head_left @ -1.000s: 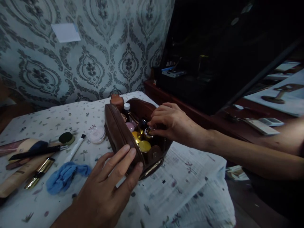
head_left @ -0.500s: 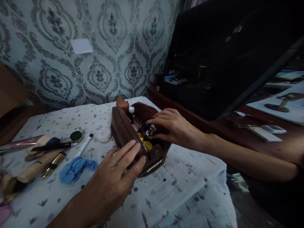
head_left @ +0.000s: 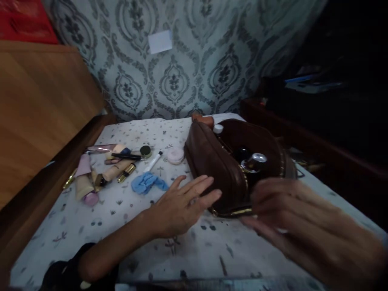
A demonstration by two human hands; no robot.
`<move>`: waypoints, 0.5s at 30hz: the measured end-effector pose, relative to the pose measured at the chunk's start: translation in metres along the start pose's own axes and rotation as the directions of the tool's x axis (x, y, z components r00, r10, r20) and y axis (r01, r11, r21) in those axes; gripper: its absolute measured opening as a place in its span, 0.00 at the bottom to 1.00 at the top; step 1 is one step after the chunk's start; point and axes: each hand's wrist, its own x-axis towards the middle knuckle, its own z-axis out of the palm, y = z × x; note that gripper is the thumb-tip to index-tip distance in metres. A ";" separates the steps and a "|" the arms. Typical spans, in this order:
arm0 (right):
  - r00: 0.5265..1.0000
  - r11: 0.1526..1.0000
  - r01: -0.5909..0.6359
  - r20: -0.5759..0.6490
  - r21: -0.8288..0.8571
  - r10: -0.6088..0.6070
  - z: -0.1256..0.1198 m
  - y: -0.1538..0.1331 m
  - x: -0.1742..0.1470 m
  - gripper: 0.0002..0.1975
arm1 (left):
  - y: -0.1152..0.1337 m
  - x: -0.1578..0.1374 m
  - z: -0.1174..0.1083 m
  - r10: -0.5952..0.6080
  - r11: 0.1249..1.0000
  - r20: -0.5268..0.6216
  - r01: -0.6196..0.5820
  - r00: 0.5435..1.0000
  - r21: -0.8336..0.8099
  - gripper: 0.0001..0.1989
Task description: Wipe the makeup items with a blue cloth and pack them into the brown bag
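Observation:
A brown leather makeup bag (head_left: pixel 212 161) stands unzipped on the cloth-covered table. Inside it I see a white bottle cap (head_left: pixel 218 128) at the back and a shiny silver-capped item (head_left: pixel 256 161) near the middle; the bottom is hidden. My left hand (head_left: pixel 182 207) is open, fingers spread, its fingertips at the near left side of the bag. Whether they touch the leather I cannot tell. My right hand (head_left: pixel 298 222) is smeared by motion at the bag's near right corner, by the zipper edge. Its fingers look bent, but anything in them is not visible.
Left of the bag lie a pink round compact (head_left: pixel 175 155), a blue scrunchie (head_left: pixel 148 183), a white pen-like tube (head_left: pixel 153 162), a dark-lidded jar (head_left: pixel 146 151) and several makeup tubes (head_left: pixel 84 178). A wooden panel (head_left: pixel 42 105) borders the left; a patterned wall (head_left: pixel 174 76) stands behind.
My right hand has come out of the bag toward me and lower right. My left hand has loosened from the bag's side, fingers now spread. The view has swung left.

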 end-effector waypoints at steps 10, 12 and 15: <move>0.972 0.835 -0.231 0.151 0.499 0.179 0.111 -0.053 0.002 0.06 | -0.071 -0.058 0.013 -0.709 0.704 0.169 0.682 0.684 0.198 0.28; 0.919 0.735 -0.394 0.227 0.552 0.322 0.139 -0.052 0.008 0.04 | -0.078 -0.062 0.012 -0.726 0.687 0.180 0.707 0.663 0.169 0.21; 0.733 0.416 -0.645 0.364 0.641 0.575 0.183 -0.046 0.019 0.10 | -0.080 -0.062 0.010 -0.709 0.704 0.169 0.700 0.684 0.120 0.12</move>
